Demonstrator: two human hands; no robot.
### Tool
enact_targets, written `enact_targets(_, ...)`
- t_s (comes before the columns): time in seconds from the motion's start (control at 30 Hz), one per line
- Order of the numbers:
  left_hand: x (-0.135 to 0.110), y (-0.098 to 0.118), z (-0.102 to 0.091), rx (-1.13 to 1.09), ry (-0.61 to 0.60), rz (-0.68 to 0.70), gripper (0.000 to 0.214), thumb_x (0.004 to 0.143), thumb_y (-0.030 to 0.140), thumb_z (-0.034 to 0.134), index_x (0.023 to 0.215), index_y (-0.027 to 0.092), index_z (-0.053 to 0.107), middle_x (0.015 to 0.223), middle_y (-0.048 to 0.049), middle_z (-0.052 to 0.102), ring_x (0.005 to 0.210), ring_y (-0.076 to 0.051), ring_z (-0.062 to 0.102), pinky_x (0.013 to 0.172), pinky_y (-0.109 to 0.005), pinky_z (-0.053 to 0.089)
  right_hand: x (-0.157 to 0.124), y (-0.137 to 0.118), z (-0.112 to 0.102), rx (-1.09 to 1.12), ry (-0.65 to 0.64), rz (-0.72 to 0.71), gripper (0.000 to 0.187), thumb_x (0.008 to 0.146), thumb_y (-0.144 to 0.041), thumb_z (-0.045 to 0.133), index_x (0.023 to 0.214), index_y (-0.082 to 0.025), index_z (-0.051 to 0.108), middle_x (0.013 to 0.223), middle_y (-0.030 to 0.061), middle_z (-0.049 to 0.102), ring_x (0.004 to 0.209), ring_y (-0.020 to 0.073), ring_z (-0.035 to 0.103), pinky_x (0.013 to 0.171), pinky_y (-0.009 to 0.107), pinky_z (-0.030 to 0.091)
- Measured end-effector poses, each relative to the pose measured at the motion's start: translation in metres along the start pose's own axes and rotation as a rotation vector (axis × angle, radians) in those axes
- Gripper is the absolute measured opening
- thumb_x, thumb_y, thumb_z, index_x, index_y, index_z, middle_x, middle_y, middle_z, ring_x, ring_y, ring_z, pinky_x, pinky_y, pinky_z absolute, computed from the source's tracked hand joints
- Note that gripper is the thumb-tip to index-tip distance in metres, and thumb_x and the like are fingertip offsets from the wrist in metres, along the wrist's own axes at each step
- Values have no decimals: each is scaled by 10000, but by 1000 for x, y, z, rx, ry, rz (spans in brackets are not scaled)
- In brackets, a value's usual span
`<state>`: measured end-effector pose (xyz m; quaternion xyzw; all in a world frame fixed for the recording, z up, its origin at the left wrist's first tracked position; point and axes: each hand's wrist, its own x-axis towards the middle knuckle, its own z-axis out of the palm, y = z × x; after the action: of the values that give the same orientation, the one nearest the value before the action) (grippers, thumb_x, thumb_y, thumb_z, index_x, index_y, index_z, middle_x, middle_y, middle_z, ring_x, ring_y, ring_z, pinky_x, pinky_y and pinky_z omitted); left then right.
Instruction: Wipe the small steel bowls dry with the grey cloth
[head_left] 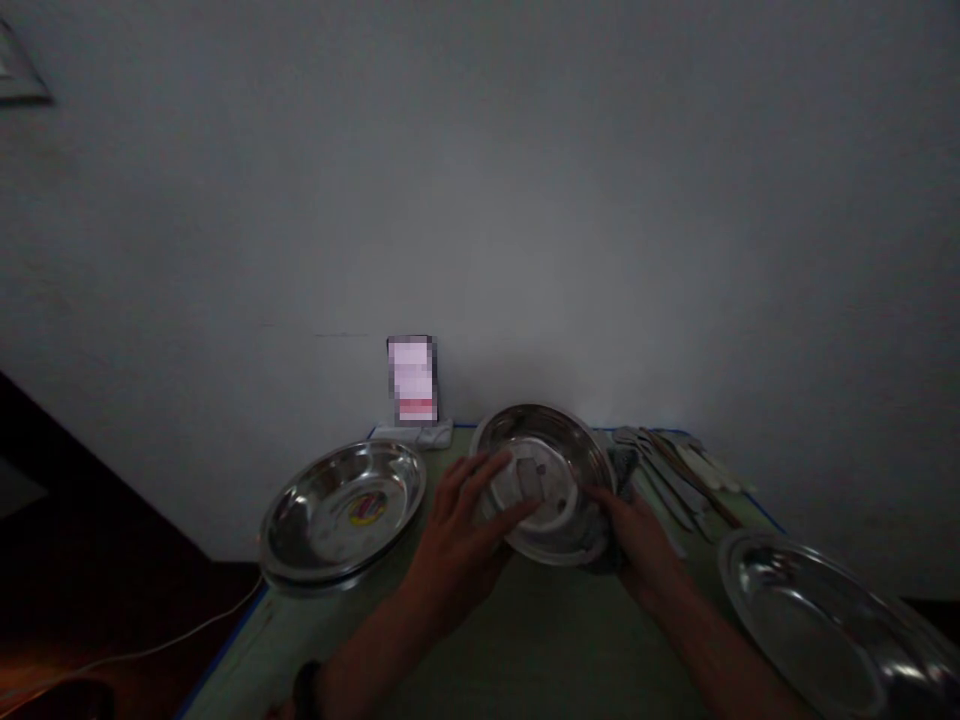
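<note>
A shiny metal bowl (551,548) is tilted with its inside facing me, above the middle of the table. My right hand (637,540) grips its right side, thumb over the inner wall and the other fingers hidden behind. Bunched by that hand, behind the bowl's right rim, is a dark grey cloth (624,468). In front of the bowl's left side is my left hand (469,515), with index finger and thumb stretched apart over its inside. A greyish patch (529,480) and small dark marks show on the bowl's bottom.
Stacked metal plates (300,565), the top one bearing a round yellow-red sticker, stand at left. A lit phone (412,380) leans on the wall above a white item (433,434). Several long utensils (675,480) lie at the back right. Another metal dish (802,640) is front right.
</note>
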<state>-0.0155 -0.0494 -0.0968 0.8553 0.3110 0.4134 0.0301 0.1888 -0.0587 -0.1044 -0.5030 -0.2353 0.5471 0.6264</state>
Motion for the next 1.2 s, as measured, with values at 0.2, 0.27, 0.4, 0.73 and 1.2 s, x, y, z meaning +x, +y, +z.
enact_targets(0.2,-18,-2,22,-1117,331,-809,603,780,404,573,1358,345,410,1405,-75,494,1276,-315,470,1008,-513,407,-1,7,-9,-186,25,-95,362,707,-344,681,1046,-222,639,888,34,743,966,236,674,841,376,526)
enact_targets(0.27,-15,2,26,-1259,285,-941,535,801,428,543,1312,281,480,1279,-101,611,1167,-320,574,942,-492,471,-3,8,-8,-356,-14,-199,385,725,-447,662,1023,-203,657,918,57,736,992,263,657,876,399,502)
enact_targets(0.4,-10,11,26,-1337,323,-1235,536,764,273,653,1281,217,525,1184,-95,682,1129,-272,611,961,-406,474,-9,4,-5,-606,84,-382,516,817,-590,468,1008,-151,660,987,125,708,968,291,645,888,438,475)
enact_targets(0.73,-13,17,28,-1375,323,-1231,457,869,411,522,1243,154,574,1238,-111,652,1228,-268,534,1072,-425,373,-28,12,12,-795,52,-1086,368,920,-326,398,1232,-224,564,1297,90,580,1241,245,500,1050,479,382)
enact_targets(1.2,-23,-2,40,-1296,331,-1220,564,813,599,502,1104,143,660,1168,-137,685,1256,-307,500,1105,-467,311,-40,28,33,-1027,-839,-557,717,744,-16,464,1429,-195,357,1439,65,451,1336,178,404,1129,386,293)
